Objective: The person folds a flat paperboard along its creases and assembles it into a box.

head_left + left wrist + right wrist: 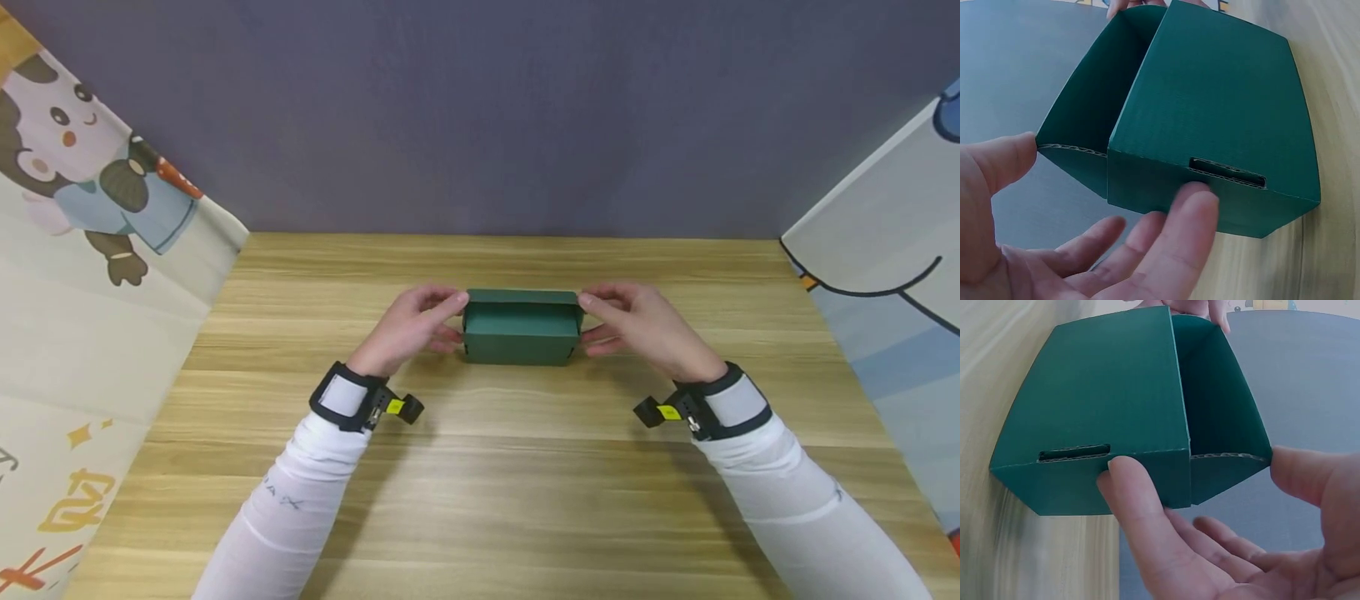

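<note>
A green cardboard box (517, 348) sits on the wooden table, its lid (522, 297) partly raised along the far side. At the box's left end, my left hand (412, 323) has its thumb (1013, 159) touching the lid's corner. Its other fingers extend along the end wall, one fingertip just below a slot (1227, 172). My right hand (645, 325) mirrors this at the right end, thumb (1300, 475) on the lid corner and a finger (1138, 494) against the end wall beside another slot (1074, 452). Thumbs and fingers are spread apart. The box's interior is mostly in shadow.
The pale wooden table (517, 483) extends around the box. A dark grey-blue backdrop (517, 117) rises behind it. Cloths printed with cartoons hang at the left (112, 333) and right (885, 250). Each wrist wears a black strap with a small camera.
</note>
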A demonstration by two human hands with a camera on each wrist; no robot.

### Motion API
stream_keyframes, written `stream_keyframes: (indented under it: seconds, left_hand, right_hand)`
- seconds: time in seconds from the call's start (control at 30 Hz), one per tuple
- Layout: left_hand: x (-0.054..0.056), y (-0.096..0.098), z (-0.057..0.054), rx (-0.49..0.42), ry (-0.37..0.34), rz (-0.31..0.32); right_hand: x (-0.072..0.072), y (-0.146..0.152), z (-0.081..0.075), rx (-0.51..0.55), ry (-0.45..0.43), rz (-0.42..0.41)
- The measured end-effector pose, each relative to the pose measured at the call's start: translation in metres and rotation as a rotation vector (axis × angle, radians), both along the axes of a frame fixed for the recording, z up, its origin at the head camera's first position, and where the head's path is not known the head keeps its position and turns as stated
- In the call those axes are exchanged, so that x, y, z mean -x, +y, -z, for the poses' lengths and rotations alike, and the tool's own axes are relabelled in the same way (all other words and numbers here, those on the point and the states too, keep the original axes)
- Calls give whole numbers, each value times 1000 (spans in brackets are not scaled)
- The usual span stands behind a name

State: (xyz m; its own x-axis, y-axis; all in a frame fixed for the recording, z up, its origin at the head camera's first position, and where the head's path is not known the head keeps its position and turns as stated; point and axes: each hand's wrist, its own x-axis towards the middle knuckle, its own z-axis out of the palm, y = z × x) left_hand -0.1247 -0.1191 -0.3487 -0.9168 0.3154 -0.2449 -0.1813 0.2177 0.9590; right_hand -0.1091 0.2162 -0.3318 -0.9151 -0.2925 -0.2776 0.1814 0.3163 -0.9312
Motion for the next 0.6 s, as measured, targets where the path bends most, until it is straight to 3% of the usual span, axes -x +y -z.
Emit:
stream_keyframes:
  seconds: [0.23, 0.6]
  left_hand:
    - [-2, -4, 5, 1, -51, 41]
    - [-4, -8, 13, 0, -30, 73]
  right_hand:
    - [-2, 2, 4, -1, -25, -34]
    - [-6, 4, 13, 8, -16, -43]
